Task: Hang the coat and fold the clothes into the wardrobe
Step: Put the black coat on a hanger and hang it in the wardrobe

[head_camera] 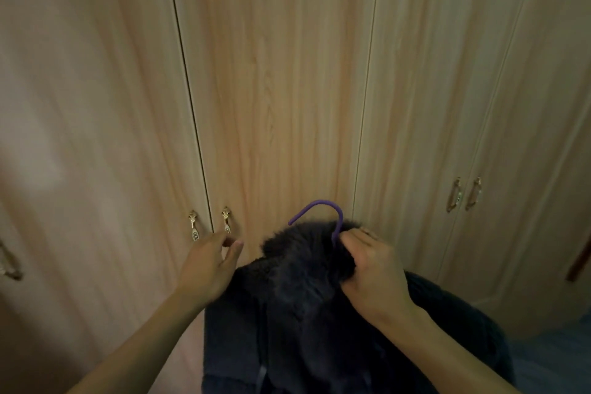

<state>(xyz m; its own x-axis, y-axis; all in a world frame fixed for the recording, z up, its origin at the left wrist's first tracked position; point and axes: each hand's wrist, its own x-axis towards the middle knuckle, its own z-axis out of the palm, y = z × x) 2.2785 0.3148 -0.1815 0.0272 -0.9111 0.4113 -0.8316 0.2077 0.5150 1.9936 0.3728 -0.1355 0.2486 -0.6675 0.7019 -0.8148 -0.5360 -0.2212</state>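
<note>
Dark fuzzy fleece, that's the coat (303, 297), sitting on a purple hanger (323, 206) whose hook pokes up just above the right hand (371, 269). That hand is clamped round the collar at the hanger's stem, probably so the coat can't slide off while carried one-handed. The left hand (208, 262) holds nothing, its fingers loose and spread just short of a brass handle (226, 221) on the closed wardrobe door (281, 89). Looks like it's free to pull that open first.
</note>
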